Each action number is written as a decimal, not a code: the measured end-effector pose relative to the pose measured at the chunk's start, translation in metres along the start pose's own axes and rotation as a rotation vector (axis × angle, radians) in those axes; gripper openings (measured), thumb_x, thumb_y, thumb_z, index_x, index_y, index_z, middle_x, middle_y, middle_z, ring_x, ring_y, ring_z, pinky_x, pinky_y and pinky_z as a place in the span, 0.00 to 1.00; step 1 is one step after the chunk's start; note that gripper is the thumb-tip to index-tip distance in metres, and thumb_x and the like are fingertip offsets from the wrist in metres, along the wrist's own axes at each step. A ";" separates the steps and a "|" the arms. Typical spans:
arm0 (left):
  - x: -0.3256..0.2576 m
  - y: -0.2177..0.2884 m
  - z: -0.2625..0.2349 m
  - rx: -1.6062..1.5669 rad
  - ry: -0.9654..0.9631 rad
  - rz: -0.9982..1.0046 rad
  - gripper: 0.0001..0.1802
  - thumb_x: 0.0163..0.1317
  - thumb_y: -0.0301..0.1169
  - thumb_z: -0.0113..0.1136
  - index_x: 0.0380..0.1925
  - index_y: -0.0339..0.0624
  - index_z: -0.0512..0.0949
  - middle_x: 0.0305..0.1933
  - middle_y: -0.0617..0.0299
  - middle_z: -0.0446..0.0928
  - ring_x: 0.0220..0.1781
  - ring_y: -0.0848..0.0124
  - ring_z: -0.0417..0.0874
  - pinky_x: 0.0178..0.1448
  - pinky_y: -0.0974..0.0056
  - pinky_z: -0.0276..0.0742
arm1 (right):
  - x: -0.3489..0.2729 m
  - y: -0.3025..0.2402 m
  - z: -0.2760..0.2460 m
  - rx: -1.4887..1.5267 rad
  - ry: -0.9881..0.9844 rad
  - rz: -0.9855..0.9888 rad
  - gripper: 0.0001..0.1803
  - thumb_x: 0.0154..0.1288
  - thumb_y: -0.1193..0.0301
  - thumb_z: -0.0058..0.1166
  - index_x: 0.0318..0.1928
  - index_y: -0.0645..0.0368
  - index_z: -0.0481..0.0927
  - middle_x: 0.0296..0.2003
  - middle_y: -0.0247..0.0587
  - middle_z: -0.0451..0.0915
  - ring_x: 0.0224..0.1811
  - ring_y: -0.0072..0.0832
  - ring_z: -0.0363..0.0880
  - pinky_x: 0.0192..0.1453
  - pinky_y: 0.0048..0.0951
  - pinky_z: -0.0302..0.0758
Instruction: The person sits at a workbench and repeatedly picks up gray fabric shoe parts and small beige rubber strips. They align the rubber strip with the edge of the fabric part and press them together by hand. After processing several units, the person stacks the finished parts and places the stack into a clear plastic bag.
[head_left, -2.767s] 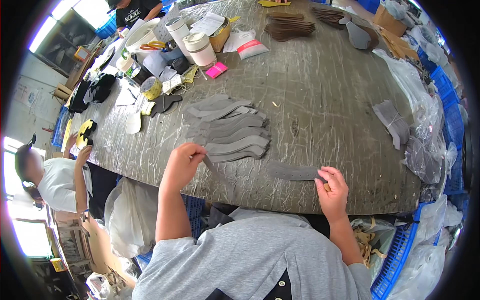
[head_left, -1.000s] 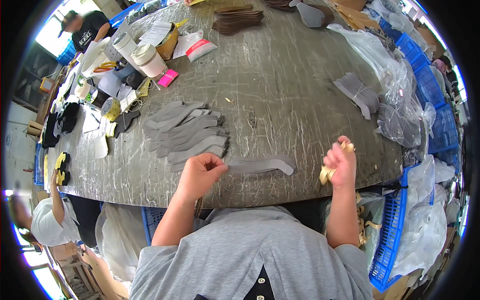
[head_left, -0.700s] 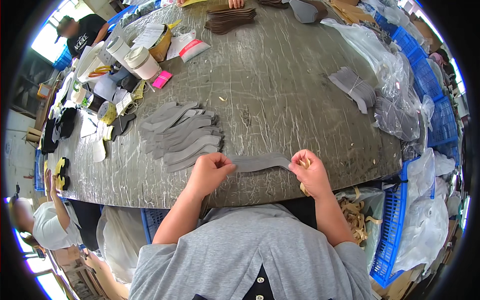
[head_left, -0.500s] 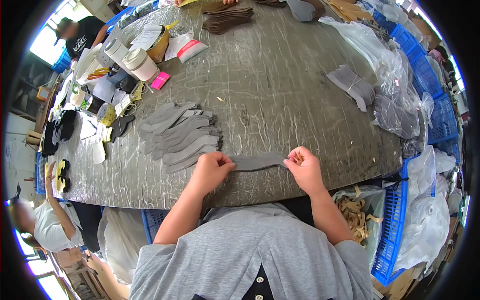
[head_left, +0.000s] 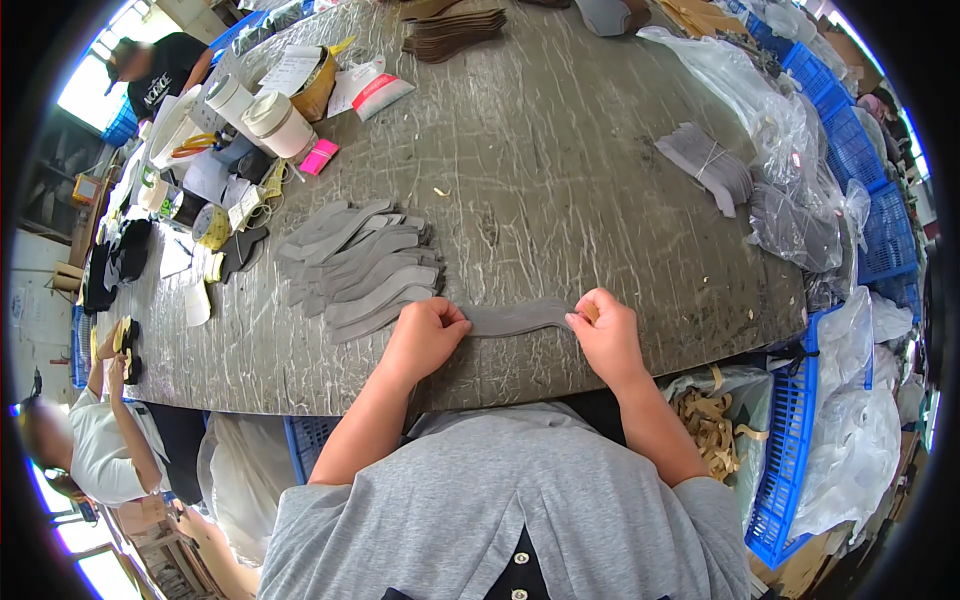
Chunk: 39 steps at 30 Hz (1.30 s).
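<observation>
Between my hands, close to the table's near edge, lies a curved grey strip that looks like cut fabric or leather. My left hand pinches its left end. At the right end, my right hand grips it between thumb and fingers, with a small tan bit showing at the fingertips that I cannot make out. Just left of the strip, a spread pile of similar grey pieces overlaps on the table, its near right edge beside my left hand. A tied bundle of grey pieces rests farther off to the right.
Cups, tape and tools crowd the table's left side. Brown pieces are stacked at the far side. Clear plastic bags and blue crates line the right. A co-worker handles something at the left edge.
Both my hands keep their hold on the strip, which has shifted very slightly. The co-worker at left has brought both hands to a yellow and black piece; the hands at the far edge have gone.
</observation>
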<state>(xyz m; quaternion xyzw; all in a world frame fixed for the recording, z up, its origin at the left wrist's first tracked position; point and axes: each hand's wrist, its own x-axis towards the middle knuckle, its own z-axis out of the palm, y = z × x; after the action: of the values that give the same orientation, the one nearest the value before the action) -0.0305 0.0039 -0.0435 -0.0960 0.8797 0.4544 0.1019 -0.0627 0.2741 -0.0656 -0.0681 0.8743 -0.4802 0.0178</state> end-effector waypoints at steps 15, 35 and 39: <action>-0.002 0.006 0.003 0.113 0.031 0.056 0.08 0.54 0.29 0.66 0.30 0.35 0.82 0.29 0.46 0.83 0.33 0.50 0.85 0.40 0.55 0.79 | -0.013 -0.026 0.016 -0.674 -0.226 -0.609 0.27 0.57 0.74 0.54 0.56 0.31 0.83 0.34 0.37 0.67 0.24 0.28 0.76 0.25 0.32 0.75; -0.039 -0.051 -0.106 -0.270 0.419 -0.189 0.12 0.55 0.22 0.68 0.39 0.35 0.79 0.29 0.64 0.80 0.23 0.79 0.71 0.29 0.67 0.70 | -0.023 0.001 -0.021 -0.106 0.154 -0.303 0.13 0.61 0.79 0.59 0.47 0.57 0.83 0.31 0.42 0.72 0.29 0.36 0.76 0.32 0.32 0.72; -0.043 -0.038 -0.091 0.063 0.626 -0.020 0.23 0.54 0.25 0.71 0.50 0.37 0.75 0.35 0.60 0.80 0.26 0.77 0.69 0.32 0.67 0.70 | -0.024 -0.023 -0.015 0.075 0.068 -0.286 0.07 0.64 0.78 0.58 0.43 0.62 0.83 0.30 0.39 0.74 0.30 0.27 0.72 0.35 0.26 0.69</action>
<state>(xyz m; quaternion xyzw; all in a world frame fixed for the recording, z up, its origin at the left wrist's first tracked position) 0.0121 -0.0885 -0.0100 -0.2367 0.8809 0.3744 -0.1667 -0.0386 0.2781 -0.0393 -0.1749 0.8372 -0.5122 -0.0778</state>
